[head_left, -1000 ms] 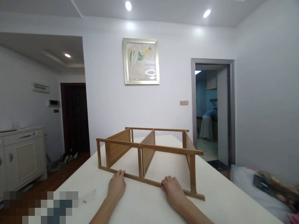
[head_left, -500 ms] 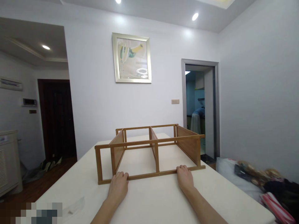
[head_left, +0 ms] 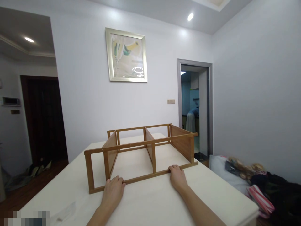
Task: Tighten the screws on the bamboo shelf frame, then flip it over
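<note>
A brown wooden shelf rack (head_left: 153, 157) lies on its side on the white table (head_left: 145, 204), its three boards standing upright between the two side frames. My left hand (head_left: 114, 190) has its fingers curled over the near bottom rail, close to the left board. Farther right, my right hand (head_left: 178, 177) grips the same rail between the middle and right boards. Both thumbs are largely hidden. The rack's lower rail rests on the tabletop.
A small clear plastic bag (head_left: 63, 215) lies at the table's near left. Clothes and bags (head_left: 256, 179) are piled beyond the right edge. Behind the table are a wall with a framed picture (head_left: 126, 56) and a doorway (head_left: 195, 110), through which a person (head_left: 191, 119) partly shows.
The view has turned slightly to the right, so the room appears shifted left. The rack's left end looks swung a little nearer to me. Both hands keep their hold on the rail.
</note>
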`<action>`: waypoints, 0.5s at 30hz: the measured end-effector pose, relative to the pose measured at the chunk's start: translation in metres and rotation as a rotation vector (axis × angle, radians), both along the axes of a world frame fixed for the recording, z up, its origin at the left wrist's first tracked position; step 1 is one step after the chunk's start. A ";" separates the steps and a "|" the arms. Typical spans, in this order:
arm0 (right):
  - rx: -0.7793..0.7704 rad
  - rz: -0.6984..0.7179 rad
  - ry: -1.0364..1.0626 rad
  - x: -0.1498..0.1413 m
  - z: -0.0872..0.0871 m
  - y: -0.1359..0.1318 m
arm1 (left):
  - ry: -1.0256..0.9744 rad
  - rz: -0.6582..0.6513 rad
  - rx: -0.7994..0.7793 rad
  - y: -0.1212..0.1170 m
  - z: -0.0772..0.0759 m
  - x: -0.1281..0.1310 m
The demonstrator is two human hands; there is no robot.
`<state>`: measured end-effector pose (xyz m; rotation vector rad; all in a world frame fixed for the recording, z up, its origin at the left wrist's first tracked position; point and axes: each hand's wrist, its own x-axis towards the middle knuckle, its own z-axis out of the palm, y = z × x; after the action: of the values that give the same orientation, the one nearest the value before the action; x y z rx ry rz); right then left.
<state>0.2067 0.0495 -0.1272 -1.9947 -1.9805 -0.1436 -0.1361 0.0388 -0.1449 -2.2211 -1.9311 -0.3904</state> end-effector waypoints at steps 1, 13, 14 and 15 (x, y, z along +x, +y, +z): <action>-0.003 0.001 0.001 -0.001 0.000 0.000 | 0.000 0.002 0.000 0.000 0.000 0.000; -0.032 0.061 -0.020 0.007 0.008 -0.021 | 0.089 0.012 -0.020 -0.017 -0.006 0.007; -0.035 0.072 -0.025 0.009 0.009 -0.025 | 0.088 0.005 -0.037 -0.020 -0.006 0.006; -0.037 0.085 -0.029 0.011 0.010 -0.030 | 0.084 -0.004 -0.050 -0.024 -0.006 0.005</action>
<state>0.2175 0.0195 -0.1176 -1.9374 -2.0963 -0.1169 -0.1312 0.0147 -0.1506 -2.2350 -1.9137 -0.2470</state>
